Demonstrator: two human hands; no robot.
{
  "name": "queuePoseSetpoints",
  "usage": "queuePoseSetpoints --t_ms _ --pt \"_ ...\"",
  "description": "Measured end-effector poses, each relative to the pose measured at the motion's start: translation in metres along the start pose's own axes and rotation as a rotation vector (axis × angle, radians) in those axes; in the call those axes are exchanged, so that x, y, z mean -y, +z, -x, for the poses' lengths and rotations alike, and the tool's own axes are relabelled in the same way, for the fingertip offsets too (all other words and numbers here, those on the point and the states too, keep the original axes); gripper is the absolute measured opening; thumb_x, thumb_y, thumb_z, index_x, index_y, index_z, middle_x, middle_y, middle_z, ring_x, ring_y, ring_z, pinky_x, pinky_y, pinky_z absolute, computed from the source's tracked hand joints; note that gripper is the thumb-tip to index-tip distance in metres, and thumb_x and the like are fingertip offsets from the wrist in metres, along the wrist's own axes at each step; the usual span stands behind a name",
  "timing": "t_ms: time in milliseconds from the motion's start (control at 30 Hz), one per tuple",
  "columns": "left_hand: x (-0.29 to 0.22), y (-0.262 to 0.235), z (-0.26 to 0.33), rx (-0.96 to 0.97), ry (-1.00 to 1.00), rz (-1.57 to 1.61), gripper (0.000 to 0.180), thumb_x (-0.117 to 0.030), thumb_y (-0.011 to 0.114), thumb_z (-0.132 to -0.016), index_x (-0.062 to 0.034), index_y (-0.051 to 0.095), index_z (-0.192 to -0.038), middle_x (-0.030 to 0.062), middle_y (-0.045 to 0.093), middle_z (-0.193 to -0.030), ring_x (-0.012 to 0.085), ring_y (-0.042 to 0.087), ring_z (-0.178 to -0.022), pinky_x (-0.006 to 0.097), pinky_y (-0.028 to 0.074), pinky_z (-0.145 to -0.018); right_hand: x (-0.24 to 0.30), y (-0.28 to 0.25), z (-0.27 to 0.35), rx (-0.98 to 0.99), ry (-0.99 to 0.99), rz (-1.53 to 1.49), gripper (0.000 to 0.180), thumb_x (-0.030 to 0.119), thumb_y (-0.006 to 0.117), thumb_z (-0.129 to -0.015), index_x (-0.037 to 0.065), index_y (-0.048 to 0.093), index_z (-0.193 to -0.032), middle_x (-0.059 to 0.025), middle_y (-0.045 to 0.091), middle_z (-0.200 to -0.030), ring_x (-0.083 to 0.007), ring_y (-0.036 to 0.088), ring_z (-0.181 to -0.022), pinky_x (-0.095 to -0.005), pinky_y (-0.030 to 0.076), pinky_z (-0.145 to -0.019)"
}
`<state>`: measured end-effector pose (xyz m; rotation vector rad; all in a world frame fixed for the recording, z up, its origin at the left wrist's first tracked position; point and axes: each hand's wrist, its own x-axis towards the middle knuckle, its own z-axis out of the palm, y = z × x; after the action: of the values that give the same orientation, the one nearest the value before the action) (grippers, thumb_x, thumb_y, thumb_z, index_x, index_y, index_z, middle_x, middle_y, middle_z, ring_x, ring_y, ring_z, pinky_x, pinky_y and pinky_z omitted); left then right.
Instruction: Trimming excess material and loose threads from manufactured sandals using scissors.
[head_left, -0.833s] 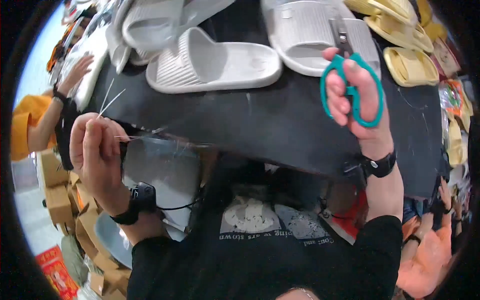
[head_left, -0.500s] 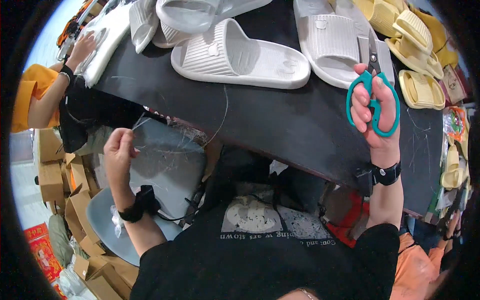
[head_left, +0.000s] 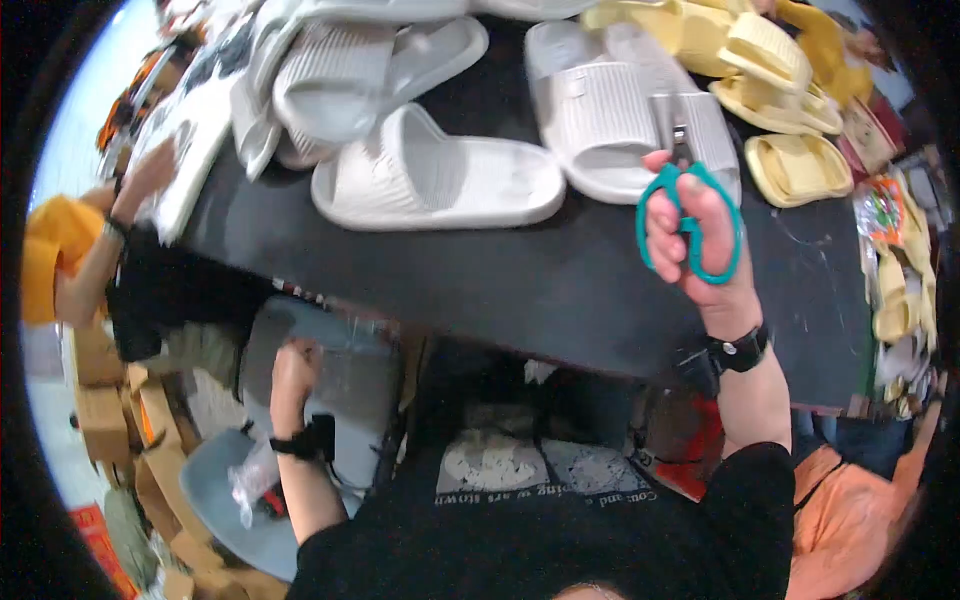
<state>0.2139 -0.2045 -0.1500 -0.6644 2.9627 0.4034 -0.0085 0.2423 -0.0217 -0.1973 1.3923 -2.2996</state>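
Observation:
My right hand [head_left: 712, 225] is raised over the table and wrapped round a pair of scissors [head_left: 680, 132] with teal handles. The blades point away from me, in front of a pair of white ribbed slippers [head_left: 612, 120]. Off the table's near edge, above a grey chair [head_left: 345, 360], my left hand [head_left: 297, 375] is closed; whatever its fingers hold is too small or blurred to make out. A single white slipper [head_left: 500, 185] lies on its sole in the middle of the black table [head_left: 450, 285], apart from both hands.
More white slippers [head_left: 330, 85] are piled at the far left. Yellow slippers [head_left: 798, 168] stand at the far right, and loose threads lie near them. Another person's hand [head_left: 152, 170] rests by white plastic bags [head_left: 190, 185] at the left. Cardboard boxes [head_left: 105, 420] stand on the floor.
The view has shifted, so the slippers sit lower and farther left. My left hand has come closer to my body; the thin strip it pinched no longer shows. The right hand keeps the scissors.

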Motion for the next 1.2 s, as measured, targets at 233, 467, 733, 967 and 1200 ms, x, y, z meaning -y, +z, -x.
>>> queuePoseSetpoints --t_ms 233,467,733,967,1200 --pt "-0.101 -0.079 0.021 0.096 0.338 0.093 0.035 -0.016 0.061 -0.08 0.0064 0.057 -0.106 0.0248 0.06 -0.092 0.0369 0.06 -0.08 0.039 0.047 -0.071 0.01 -0.006 0.005 -0.01 -0.1 -0.042 0.031 0.023 0.054 -0.091 0.0 0.05 -0.109 -0.0011 0.049 -0.066 -0.0086 0.047 -0.048 -0.0235 0.039 -0.037" --pt "-0.225 -0.144 0.014 0.164 0.734 0.376 0.033 -0.008 0.066 -0.076 0.0028 0.058 -0.107 0.0173 0.063 -0.093 0.0314 0.061 -0.08 0.036 0.049 -0.073 0.019 -0.017 0.0 -0.061 -0.204 -0.027 0.032 0.026 0.057 -0.089 0.001 0.051 -0.108 0.0 0.05 -0.067 -0.0079 0.048 -0.049 -0.0228 0.041 -0.038" --pt "-0.306 -0.129 -0.086 -0.08 1.213 0.392 0.033 -0.017 0.059 -0.083 0.0001 0.054 -0.111 0.0192 0.056 -0.103 0.0355 0.055 -0.1 0.041 0.045 -0.085 -0.005 -0.009 -0.007 -0.168 -0.131 -0.061 0.034 0.03 0.053 -0.09 0.007 0.05 -0.114 0.0046 0.043 -0.063 -0.0056 0.037 -0.041 -0.02 0.029 -0.032" --pt "-0.385 -0.089 -0.155 0.015 0.879 0.135 0.041 -0.026 0.06 -0.074 0.0034 0.055 -0.102 0.0256 0.057 -0.104 0.0397 0.057 -0.099 0.047 0.046 -0.083 0.002 0.002 0.009 -0.088 -0.319 -0.028 0.04 0.031 0.05 -0.094 0.004 0.043 -0.123 0.0014 0.042 -0.066 -0.0052 0.038 -0.043 -0.0197 0.032 -0.032" --pt "-0.402 -0.068 -0.173 -0.126 0.794 0.269 0.042 -0.018 0.062 -0.07 0.0053 0.056 -0.105 0.0256 0.054 -0.111 0.0413 0.052 -0.105 0.05 0.041 -0.09 0.004 -0.01 0.003 -0.123 -0.349 -0.041 0.042 0.033 0.05 -0.094 0.004 0.041 -0.124 0.0021 0.042 -0.064 -0.0053 0.038 -0.042 -0.0197 0.032 -0.03"
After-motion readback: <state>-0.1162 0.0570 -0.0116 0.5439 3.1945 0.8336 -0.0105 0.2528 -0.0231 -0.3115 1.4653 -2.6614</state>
